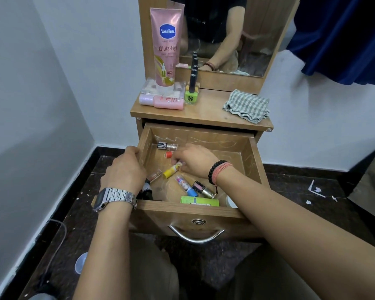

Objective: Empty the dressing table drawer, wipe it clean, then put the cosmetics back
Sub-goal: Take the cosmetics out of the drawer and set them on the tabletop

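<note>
Open drawer (252,161) pulled out under the bench (206,111), cosmetics scattered inside, right hand (193,160) reaching in with fingers curled around a yellow tube (171,170), left hand (126,169) gripping the drawer's left wall, checked cloth (247,106) on the bench

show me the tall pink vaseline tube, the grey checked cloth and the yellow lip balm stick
tall pink Vaseline tube (167,46): head view, on its printed front.
grey checked cloth (247,106): head view, middle of the crumpled fabric.
yellow lip balm stick (170,171): head view, on its yellow barrel.
</note>
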A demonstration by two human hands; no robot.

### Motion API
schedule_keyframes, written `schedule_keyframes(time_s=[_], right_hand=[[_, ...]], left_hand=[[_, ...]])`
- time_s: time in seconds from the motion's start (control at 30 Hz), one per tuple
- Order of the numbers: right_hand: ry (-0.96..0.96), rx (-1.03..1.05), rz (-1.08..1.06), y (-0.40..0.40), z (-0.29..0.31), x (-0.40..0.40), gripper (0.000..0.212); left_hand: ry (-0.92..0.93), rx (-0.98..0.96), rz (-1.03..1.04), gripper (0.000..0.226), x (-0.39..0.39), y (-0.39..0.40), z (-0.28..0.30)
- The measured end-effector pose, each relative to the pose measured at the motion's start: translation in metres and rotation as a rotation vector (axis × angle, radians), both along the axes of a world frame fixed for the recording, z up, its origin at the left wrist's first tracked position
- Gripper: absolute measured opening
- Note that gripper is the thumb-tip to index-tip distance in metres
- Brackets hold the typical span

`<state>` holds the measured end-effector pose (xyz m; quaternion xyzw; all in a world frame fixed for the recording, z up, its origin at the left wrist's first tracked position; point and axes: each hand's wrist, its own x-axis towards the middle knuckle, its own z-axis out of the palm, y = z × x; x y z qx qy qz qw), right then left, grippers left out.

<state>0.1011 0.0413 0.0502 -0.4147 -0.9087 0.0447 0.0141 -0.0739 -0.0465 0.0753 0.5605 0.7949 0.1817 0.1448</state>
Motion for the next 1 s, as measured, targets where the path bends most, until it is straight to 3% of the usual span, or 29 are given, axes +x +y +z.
schedule_keyframes(time_s=[0.17, 0.37, 0.47, 0.53, 0.63, 0.73, 1.0], right_hand=[[0.115, 0.017, -0.034, 0.003, 0.002, 0.004, 0.019], [0.777, -0.280, -0.215, 0.000, 0.026, 0.011, 0.015], [1.069, -0.301, -0.209, -0.003, 0.056, 0.015, 0.018], [1.183, -0.209, -0.231, 0.003, 0.079, 0.018, 0.022], [1.178, 0.029, -0.344, 0.023, 0.101, 0.021, 0.023], [1.049, 0.209, -0.411, 0.044, 0.107, 0.020, 0.027], [0.812, 0.285, -0.419, 0.067, 0.099, 0.012, 0.025]], left_hand=[[-0.006, 0.001, -0.001, 0.045, -0.001, 0.001, -0.001], [0.001, 0.009, -0.004, 0.043, 0.000, 0.001, 0.000], [0.015, 0.008, 0.005, 0.043, 0.001, 0.000, 0.001], [0.022, 0.008, 0.010, 0.044, 0.002, 0.000, 0.002], [0.017, 0.002, 0.013, 0.045, 0.002, 0.000, 0.003], [0.001, 0.002, 0.002, 0.044, 0.002, -0.002, 0.005], [-0.023, -0.021, -0.001, 0.047, 0.003, -0.005, 0.011]])
